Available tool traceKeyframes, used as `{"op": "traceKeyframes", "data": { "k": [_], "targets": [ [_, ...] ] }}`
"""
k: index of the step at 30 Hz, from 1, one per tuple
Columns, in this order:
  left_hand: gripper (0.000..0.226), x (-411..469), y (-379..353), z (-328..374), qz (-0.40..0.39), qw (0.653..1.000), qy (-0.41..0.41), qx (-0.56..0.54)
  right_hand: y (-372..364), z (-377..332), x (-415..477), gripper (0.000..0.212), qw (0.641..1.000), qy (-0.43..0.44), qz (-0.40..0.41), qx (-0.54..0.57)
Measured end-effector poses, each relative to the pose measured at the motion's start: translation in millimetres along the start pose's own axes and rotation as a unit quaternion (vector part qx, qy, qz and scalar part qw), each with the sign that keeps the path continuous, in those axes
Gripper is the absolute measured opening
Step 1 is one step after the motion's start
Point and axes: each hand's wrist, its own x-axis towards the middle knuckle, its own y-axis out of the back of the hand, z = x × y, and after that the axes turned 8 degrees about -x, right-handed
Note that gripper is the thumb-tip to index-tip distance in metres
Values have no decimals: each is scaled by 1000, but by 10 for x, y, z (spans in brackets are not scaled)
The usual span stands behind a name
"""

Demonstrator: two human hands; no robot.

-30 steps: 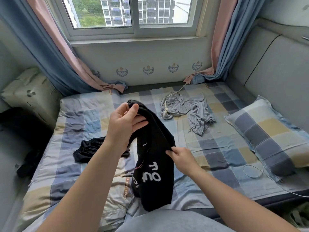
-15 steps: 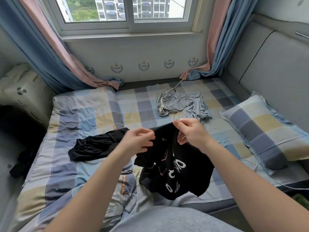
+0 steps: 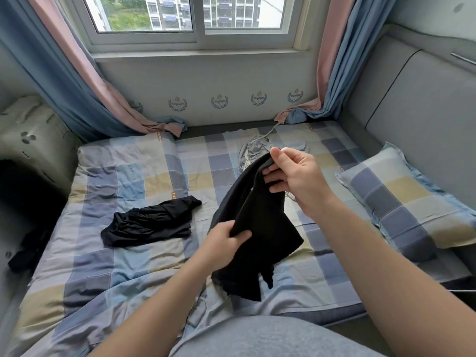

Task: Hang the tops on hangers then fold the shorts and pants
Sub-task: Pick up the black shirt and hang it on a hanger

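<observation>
While the right hand (image 3: 296, 181) is raised over the middle of the bed, its thumb and curled fingers pinch the top edge of a black garment (image 3: 257, 228). The left hand (image 3: 224, 240) sits lower and nearer, fingers closed round a bunched fold at the garment's left side. Both forearms are bare and reach in from the near edge.

Between the two hands the garment hangs stretched on a slant. It is soft, matte and limp, and its loose lower end trails in uneven folds onto the sheet near the person's lap. Whether it is a top or shorts cannot be told.

To the left, a second crumpled black piece (image 3: 152, 222) lies flat on the bed, apart from both hands. A pale grey garment (image 3: 253, 150) with a drawstring lies rumpled at the far side, partly hidden by the right hand.

The bed (image 3: 128, 176) wears a creased sheet checked in blue, grey and yellow, and a matching pillow (image 3: 401, 197) lies at the right against a padded grey panel (image 3: 412, 104). Beyond is a window (image 3: 198, 19), flanked by blue and pink curtains (image 3: 64, 73) whose ends rest on the bed.
</observation>
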Motion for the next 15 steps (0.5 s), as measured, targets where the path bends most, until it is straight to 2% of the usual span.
{"op": "traceKeyframes", "data": {
  "k": [5,7,9,13,15],
  "targets": [
    [17,8,278,197,111,981,17,-156,91,285,-55,6,994,-69,-66,-62],
    [20,-3,341,263,142,964,48,-219,68,429,-136,7,984,-88,-118,-104],
    [26,-24,374,301,162,949,77,-260,3,579,-241,22,969,-97,-171,-147],
    [25,-63,409,377,147,933,90,-316,-192,857,-475,72,938,-72,-272,-202],
    [22,-67,416,426,130,932,86,-327,-297,969,-560,74,932,-57,-290,-211]
  ]
}}
